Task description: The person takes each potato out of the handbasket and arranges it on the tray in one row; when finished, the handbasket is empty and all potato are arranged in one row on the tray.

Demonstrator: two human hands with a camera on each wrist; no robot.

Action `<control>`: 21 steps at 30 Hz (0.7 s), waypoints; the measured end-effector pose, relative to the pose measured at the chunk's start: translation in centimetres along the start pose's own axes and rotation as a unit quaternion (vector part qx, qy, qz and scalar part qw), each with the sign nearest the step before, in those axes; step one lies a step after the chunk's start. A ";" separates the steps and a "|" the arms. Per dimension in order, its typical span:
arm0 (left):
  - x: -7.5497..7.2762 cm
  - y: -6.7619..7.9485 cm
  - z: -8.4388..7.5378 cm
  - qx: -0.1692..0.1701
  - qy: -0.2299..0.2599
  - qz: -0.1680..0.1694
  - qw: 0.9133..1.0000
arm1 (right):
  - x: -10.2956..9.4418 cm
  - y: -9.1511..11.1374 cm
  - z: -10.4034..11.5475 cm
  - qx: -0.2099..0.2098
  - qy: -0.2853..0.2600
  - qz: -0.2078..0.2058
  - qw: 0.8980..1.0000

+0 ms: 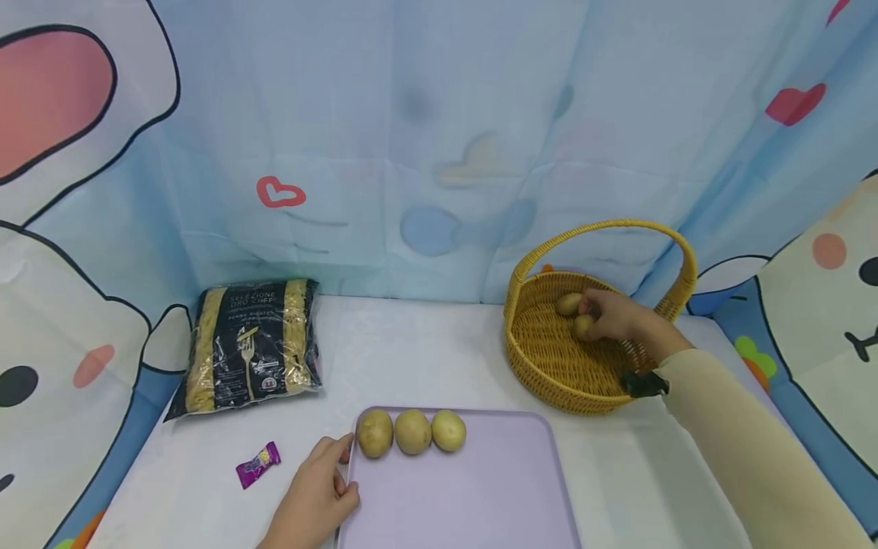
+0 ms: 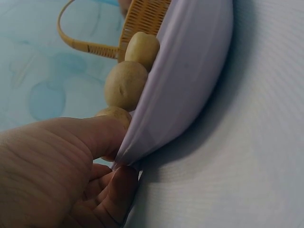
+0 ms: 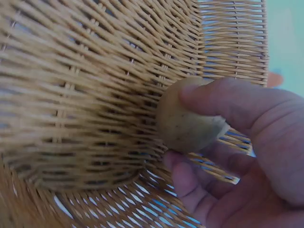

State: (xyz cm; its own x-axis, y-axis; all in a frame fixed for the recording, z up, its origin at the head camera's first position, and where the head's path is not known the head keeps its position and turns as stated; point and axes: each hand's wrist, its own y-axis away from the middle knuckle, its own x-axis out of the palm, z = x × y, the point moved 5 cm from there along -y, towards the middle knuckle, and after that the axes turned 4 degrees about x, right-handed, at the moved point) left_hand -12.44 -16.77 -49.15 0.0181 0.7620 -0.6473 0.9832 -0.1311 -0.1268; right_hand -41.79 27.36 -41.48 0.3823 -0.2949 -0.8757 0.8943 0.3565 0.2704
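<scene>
My right hand (image 1: 615,314) is inside the yellow wicker basket (image 1: 549,366) and grips a potato (image 3: 183,116) between thumb and fingers. Beside those fingers a second potato (image 1: 568,304) lies in the basket. At the near left, my left hand (image 1: 315,492) pinches the left rim of the pale purple tray (image 1: 480,488), thumb above and fingers below, as the left wrist view shows. Three potatoes sit in a row along the tray's far edge: a left one (image 1: 374,433), a middle one (image 1: 413,431) and a right one (image 1: 449,431).
A bag of penne pasta (image 1: 250,343) lies at the back left of the white table. In front of it is a small purple wrapped candy (image 1: 258,464). The basket's tall handle (image 1: 617,223) arches over its opening. A printed blue curtain (image 1: 411,152) hangs behind the table.
</scene>
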 end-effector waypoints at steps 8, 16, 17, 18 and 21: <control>0.1 0.1 0.1 0.003 -0.008 -0.009 1.000 | -0.9 1.5 1.6 -0.020 0.019 -0.031 0.999; 0.0 0.1 0.0 -0.005 -0.015 -0.011 1.000 | -1.6 3.2 3.4 -0.050 0.027 -0.061 0.996; 0.0 0.1 -0.1 -0.006 -0.016 -0.012 1.000 | -1.7 3.4 3.7 -0.056 0.028 -0.064 0.996; 0.0 0.1 -0.1 -0.007 -0.016 -0.012 1.000 | -1.8 3.7 4.1 -0.064 0.029 -0.067 0.995; 0.1 0.1 -0.2 -0.007 -0.013 -0.011 1.000 | -2.0 4.5 5.1 -0.086 0.033 -0.079 0.993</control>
State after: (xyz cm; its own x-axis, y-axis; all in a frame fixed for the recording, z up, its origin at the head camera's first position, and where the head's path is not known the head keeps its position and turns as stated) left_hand -12.27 -16.62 -49.08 -0.0082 0.7476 -0.6641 0.9857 -0.1056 -0.1312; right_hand -37.40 25.01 -36.44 0.2199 -0.3021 -0.9275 0.8864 0.4589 0.0607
